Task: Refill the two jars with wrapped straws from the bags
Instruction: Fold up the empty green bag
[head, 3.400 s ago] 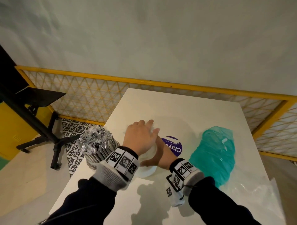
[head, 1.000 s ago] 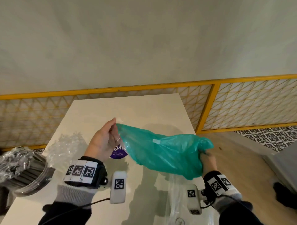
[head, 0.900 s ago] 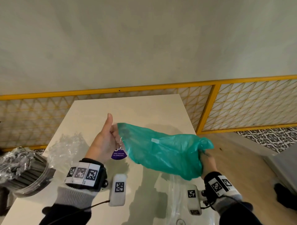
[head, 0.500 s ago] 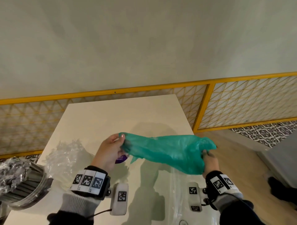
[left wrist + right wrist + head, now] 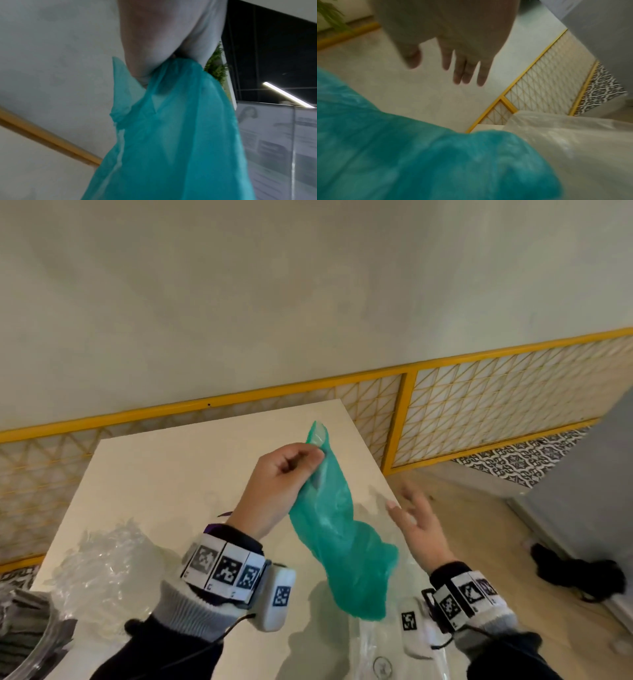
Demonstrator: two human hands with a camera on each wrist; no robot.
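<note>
Left hand [image 5: 277,484] pinches teal bag [image 5: 346,546] (right hand [image 5: 419,529] spread).

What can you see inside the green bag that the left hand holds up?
The green bag hangs limp from the left hand. Its plastic is only half see-through, and no straws show inside; its bunched bottom hides anything there.

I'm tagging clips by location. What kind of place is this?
Probably a café or shop seating area: a plain table, a yellow lattice railing and patterned floor tiles.
</note>
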